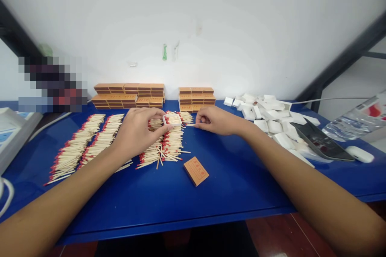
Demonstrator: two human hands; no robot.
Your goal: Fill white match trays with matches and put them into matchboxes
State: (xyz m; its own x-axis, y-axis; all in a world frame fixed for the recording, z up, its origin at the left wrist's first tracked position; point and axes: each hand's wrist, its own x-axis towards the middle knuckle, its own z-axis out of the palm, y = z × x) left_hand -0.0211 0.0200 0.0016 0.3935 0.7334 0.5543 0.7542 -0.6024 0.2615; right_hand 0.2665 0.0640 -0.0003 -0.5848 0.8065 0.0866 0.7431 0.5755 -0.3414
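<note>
My left hand (140, 128) grips a small white matchbox tray (172, 119) between thumb and fingers, with matches lying inside it. The tray is over rows of red-tipped matches (173, 142) on the blue table. To the right of the tray, my right hand (215, 120) pinches the ends of matches at the right edge of the pile. An orange matchbox cover (196, 171) lies on the table below the hands. More long rows of matches (74, 146) spread to the left, partly behind my left forearm.
Stacked orange matchboxes (128, 96) and a smaller stack (196, 98) stand against the wall. White trays (273, 116) are heaped at the right, beside a dark device (322, 138), a white mouse (360, 153) and a plastic bottle (356, 118). The table's front edge (169, 225) runs below.
</note>
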